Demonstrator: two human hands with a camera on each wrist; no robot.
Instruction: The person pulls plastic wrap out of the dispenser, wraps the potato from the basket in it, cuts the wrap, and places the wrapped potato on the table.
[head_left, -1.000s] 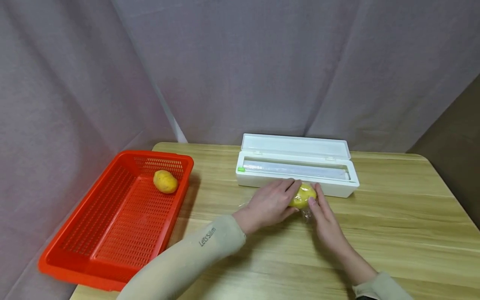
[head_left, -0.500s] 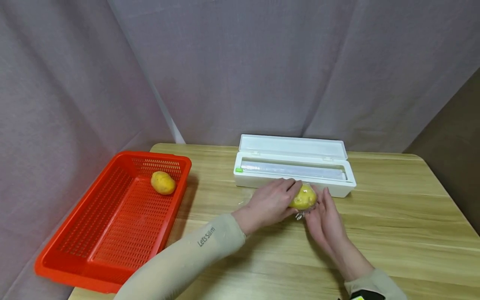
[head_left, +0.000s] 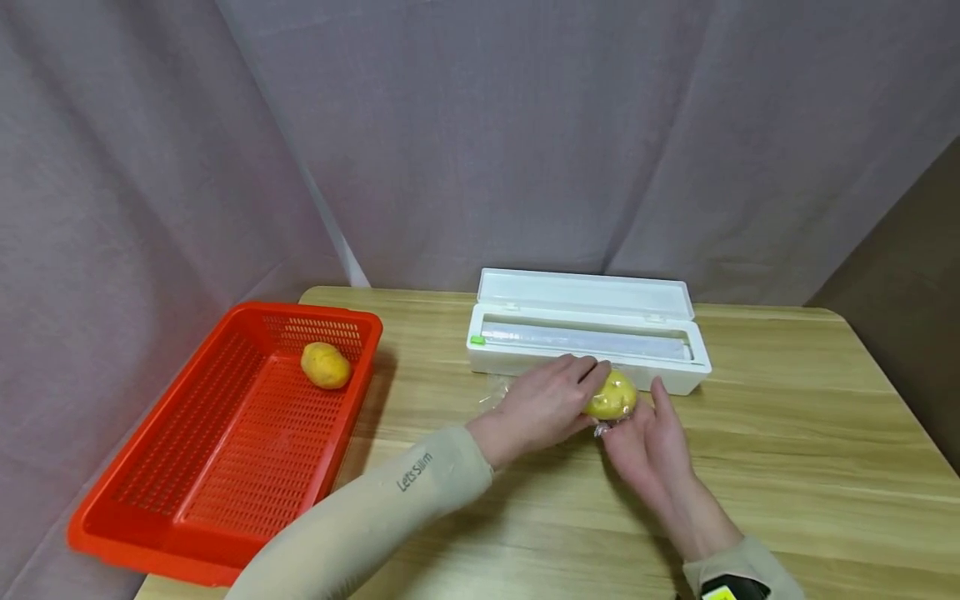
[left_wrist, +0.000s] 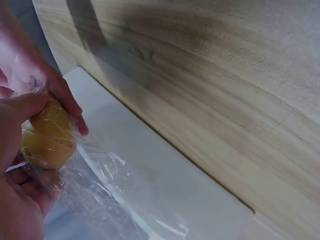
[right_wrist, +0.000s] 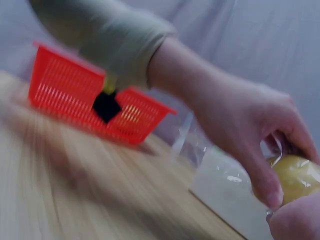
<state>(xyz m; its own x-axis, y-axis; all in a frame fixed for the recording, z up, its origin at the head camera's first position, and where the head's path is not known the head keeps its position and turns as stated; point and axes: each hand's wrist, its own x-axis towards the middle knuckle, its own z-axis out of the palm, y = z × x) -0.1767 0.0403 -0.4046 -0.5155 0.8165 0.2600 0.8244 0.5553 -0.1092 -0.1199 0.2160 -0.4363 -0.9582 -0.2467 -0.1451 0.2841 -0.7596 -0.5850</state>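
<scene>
A yellow potato wrapped in clear cling film is held over the table, just in front of the white box. My left hand grips it from the left, thumb and fingers curled round it. Against its right end lies my right hand, palm turned up and fingers extended. Loose cling film trails from the potato in the left wrist view, across the face of the box. Bunched film shows under the potato in the head view.
The white cling film box stands with its lid raised and a film roll inside. A green slider sits at its left end. On the left is a red basket holding another potato. Grey curtains hang behind.
My right hand has let go of its fingertip hold on the potato's right end and turned palm up, fingers straightened, slightly lower. My left hand has kept its grip, nearly in place.
</scene>
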